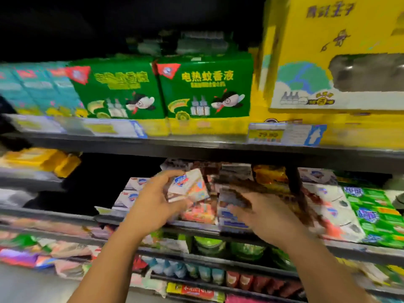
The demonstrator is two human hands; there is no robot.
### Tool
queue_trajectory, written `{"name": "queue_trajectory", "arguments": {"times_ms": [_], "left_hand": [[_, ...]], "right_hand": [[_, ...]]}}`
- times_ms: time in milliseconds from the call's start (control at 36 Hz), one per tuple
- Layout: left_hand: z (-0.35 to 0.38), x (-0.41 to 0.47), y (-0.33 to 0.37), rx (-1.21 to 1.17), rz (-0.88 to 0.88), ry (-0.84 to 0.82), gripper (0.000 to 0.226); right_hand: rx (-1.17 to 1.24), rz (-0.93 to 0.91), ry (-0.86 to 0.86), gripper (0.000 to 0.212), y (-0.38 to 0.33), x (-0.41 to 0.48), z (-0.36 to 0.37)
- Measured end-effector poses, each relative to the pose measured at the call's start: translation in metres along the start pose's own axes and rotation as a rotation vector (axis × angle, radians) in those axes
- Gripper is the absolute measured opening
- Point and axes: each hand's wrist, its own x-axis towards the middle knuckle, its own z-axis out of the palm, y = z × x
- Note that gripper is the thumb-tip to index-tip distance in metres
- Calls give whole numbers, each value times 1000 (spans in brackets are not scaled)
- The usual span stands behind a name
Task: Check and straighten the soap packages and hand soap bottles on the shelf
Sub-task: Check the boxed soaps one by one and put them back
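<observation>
My left hand (153, 202) grips a white and pink soap package (190, 185) with a blue shield logo, held tilted above the middle shelf (196, 225). My right hand (266, 215) reaches to a blue and white soap package (231, 213) at the shelf front; its fingers are blurred and their hold on the package cannot be made out. More white soap packages (131, 194) are stacked left of my left hand, and others (332, 206) lie to the right. The picture is motion-blurred.
Green mosquito liquid boxes (205, 92) and a large yellow box (336, 53) stand on the shelf above. Green packages (376, 215) sit at the far right of the middle shelf. Yellow packs (43, 159) lie at the left. Lower shelves hold small bottles (196, 272) and packets.
</observation>
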Motion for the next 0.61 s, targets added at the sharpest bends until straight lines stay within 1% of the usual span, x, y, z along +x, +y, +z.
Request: {"name": "queue_trajectory", "arguments": {"times_ms": [83,167,250,278,333,417,472,528,556,611], "left_hand": [[-37,6,-38,50,-70,88,61],[-70,13,-77,108,-145,119,74],[-94,23,-109,138,-177,121,76],[-99,27,-116,140,-176,120,75],[-109,35,-129,178,-143,123,76],[-117,51,-144,276,-80,64,69],[-117,63,-153,293,-67,25,71],[-114,74,-161,248,-65,-7,77],[-112,79,-165,232,-60,-25,76],[-107,89,-173,198,-56,-55,66]], "right_hand": [[-112,21,-28,64,-34,20,19],[-206,17,-40,63,-65,38,38],[-199,21,-32,59,-89,51,57],[-197,27,-15,59,-93,57,65],[-275,18,73,64,-98,71,80],[-395,12,154,76,-101,86,96],[-440,28,175,79,-101,90,103],[-464,47,167,78,-101,92,109],[-449,68,145,76,-101,93,110],[-427,102,90,75,-102,94,110]]}}
